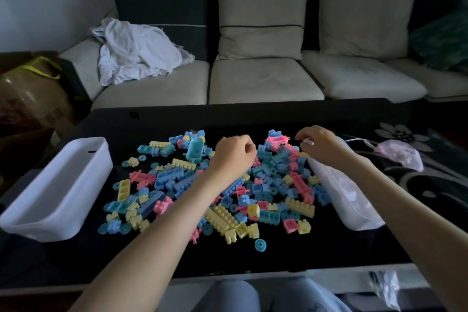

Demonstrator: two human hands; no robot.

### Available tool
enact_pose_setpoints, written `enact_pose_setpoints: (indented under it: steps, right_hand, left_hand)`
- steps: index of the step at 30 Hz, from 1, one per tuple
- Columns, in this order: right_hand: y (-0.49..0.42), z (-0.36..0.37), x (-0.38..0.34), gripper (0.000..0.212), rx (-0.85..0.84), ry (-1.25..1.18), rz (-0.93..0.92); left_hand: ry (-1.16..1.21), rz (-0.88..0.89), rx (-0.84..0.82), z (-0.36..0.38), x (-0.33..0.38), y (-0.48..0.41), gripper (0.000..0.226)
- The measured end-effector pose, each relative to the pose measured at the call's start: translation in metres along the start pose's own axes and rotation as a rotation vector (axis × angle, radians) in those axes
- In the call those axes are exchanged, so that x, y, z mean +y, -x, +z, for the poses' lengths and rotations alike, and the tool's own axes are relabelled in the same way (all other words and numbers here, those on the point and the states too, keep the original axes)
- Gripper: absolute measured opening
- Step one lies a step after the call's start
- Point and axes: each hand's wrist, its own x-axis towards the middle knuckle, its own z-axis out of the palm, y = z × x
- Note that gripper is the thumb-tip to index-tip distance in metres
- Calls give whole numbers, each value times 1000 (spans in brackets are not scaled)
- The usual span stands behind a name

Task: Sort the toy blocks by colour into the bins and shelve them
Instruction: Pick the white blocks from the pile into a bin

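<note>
Head view, blocks (222, 218) piled mid worktop (304, 256), left bin (58, 200) at left edge, right bin (347, 200) at right edge, left hand (235, 157) fingers curled over pile, contents cannot tell, right hand (320, 145) fingers curled at right bin's far end, grip cannot tell.

Two white bins: left bin (76, 172), right bin (354, 210). Two hands in view: left hand (234, 157), right hand (319, 144). One loose pile of toy blocks (177, 180), too many for me to tally; I make out four colours: pink, blue, yellow, teal. One black table (278, 261). One white cloth (134, 50). Two beige back cushions (260, 23).
</note>
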Motion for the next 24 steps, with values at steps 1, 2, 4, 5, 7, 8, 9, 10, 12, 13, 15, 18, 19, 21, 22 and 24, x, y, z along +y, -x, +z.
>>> enact_pose_setpoints:
  steps: [1,2,4,5,7,8,9,10,12,13,15,18,19,21,22,24]
  right_hand:
    - [7,-3,8,27,26,15,15]
    - [12,-4,15,28,51,26,27]
    - [28,-11,28,30,86,35,59]
    - [32,-11,31,33,72,35,71]
    - [46,-15,42,38,7,41,105]
    - [52,-16,47,39,-17,39,115]
    - [56,-17,52,39,-27,27,118]
    - [61,-18,58,38,-24,13,121]
    - [67,-20,64,37,-9,-26,115]
    - [69,-21,64,37,-5,-38,100]
    - [75,-20,64,37,-45,-37,100]
    - [84,-16,66,42,-227,250,152]
    - [86,-14,68,44,-273,346,144]
    - [87,-13,75,46,-284,373,133]
    - [87,-14,78,46,-269,335,142]
    - [88,-20,81,43,-257,304,149]
  left_hand:
    - [64,1,-48,4,10,2,22]
    - [148,-6,-83,8,18,5,23]
    - [275,-20,-104,18,38,9,24]
    - [294,-25,-110,21,43,10,24]
    - [293,-9,-183,30,59,11,25]
    - [279,-1,-237,35,66,11,25]
    - [259,6,-299,40,70,11,24]
    - [245,10,-358,46,76,12,23]
    - [236,29,-434,57,83,15,23]
    - [258,39,-442,61,85,17,24]
    - [344,20,-427,66,89,19,29]
    - [367,-28,-483,72,87,16,30]
    - [346,-32,-534,75,86,14,30]
    - [291,-4,-613,82,90,15,33]
    - [268,22,-629,85,94,16,35]
    - [268,52,-621,92,99,17,36]
